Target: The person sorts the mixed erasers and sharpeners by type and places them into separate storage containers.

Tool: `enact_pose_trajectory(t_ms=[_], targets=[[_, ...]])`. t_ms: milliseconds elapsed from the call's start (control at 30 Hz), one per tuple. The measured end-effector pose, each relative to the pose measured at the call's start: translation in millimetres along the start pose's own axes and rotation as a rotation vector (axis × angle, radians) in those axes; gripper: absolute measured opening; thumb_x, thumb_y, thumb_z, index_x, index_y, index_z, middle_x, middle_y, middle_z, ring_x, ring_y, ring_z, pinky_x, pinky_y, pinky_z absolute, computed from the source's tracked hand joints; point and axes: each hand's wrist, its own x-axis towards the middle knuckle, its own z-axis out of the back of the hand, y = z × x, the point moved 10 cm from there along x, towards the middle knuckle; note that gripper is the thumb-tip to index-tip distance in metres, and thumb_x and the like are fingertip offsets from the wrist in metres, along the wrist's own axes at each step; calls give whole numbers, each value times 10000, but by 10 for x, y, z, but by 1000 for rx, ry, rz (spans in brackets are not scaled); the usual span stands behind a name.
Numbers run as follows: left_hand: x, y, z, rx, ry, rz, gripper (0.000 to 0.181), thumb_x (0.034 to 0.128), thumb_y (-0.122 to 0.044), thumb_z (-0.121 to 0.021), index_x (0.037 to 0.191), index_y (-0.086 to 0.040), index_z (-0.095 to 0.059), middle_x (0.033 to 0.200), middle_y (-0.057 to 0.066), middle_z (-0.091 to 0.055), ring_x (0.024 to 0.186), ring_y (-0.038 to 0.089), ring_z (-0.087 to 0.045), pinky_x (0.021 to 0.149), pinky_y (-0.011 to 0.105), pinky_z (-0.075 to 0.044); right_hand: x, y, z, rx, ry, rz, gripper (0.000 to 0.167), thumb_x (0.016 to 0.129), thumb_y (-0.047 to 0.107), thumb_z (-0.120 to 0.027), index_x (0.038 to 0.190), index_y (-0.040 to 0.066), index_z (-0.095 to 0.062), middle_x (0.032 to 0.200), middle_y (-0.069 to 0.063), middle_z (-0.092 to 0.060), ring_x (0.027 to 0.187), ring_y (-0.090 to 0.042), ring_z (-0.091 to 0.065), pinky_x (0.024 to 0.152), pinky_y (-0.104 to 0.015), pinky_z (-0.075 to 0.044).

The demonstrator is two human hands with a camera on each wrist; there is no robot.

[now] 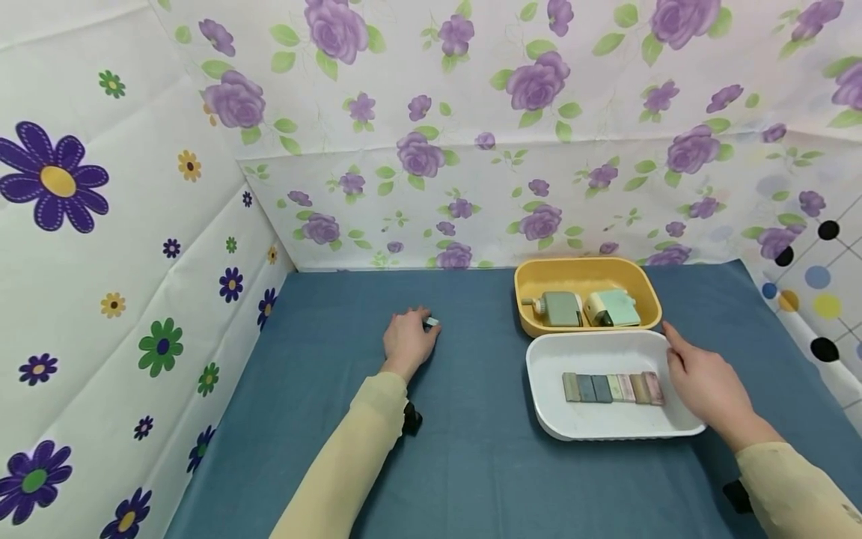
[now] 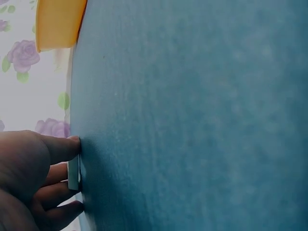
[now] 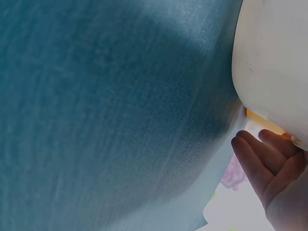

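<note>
My left hand (image 1: 409,343) is low over the blue cloth left of the trays, pinching a small pale flat tile (image 1: 431,322). Seen from the left wrist, the tile (image 2: 73,174) stands on edge between thumb and fingers, close to the cloth. My right hand (image 1: 710,385) rests at the right rim of a white tray (image 1: 545,359). Its fingers (image 3: 255,163) are stretched out beside the tray's wall in the right wrist view. A row of several small tiles (image 1: 613,388), in grey, green, pink and brown tones, lies flat inside the white tray.
Behind the white tray, against it, stands a yellow tray (image 1: 586,266). It holds a grey-green object (image 1: 563,309) with a knob and a mint object (image 1: 616,307). Blue cloth (image 1: 471,434) covers the table. Flowered sheets (image 1: 417,202) hang at the back and left.
</note>
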Motion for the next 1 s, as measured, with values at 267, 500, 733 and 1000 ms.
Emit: enact_pose_trajectory(t_ms=[267, 500, 733, 1000], targets=[[-106, -84, 29, -86, -34, -77, 374, 997, -354, -790, 1335, -196, -781, 1257, 50, -766, 985, 248, -739, 810, 459, -618, -27, -38, -4, 1, -2, -5, 620, 1175, 334, -338, 1719, 102, -152, 1533, -417, -419, 1038, -554, -651, 608, -463, -482], [-286, -425, 99, -194, -47, -220, 372, 1003, -357, -775, 1326, -171, -782, 1331, 88, -743, 1204, 291, -712, 1048, 519, -549, -31, -32, 4, 0, -11, 3, 617, 1175, 328, -337, 1720, 105, -155, 1525, -420, -427, 858, -421, -670, 572, -430, -440], [-574, -965, 168, -302, -18, -417, 388, 1010, -364, -770, 1358, -191, -765, 1402, 17, -709, 1426, 209, -565, 1186, 512, -431, -41, -12, -18, 26, -6, -3, 615, 1178, 361, -297, 1728, 143, -126, 1520, -435, -416, 570, -235, -465, 487, -376, -319], [-954, -1443, 131, -290, 35, -652, 406, 1010, -375, -775, 1385, -221, -747, 1445, -43, -679, 1469, 167, -511, 1194, 416, -427, -6, -5, -10, 14, -5, 2, 619, 1177, 346, -324, 1727, 146, -123, 1532, -419, -417, 768, -341, -647, 509, -372, -372]])
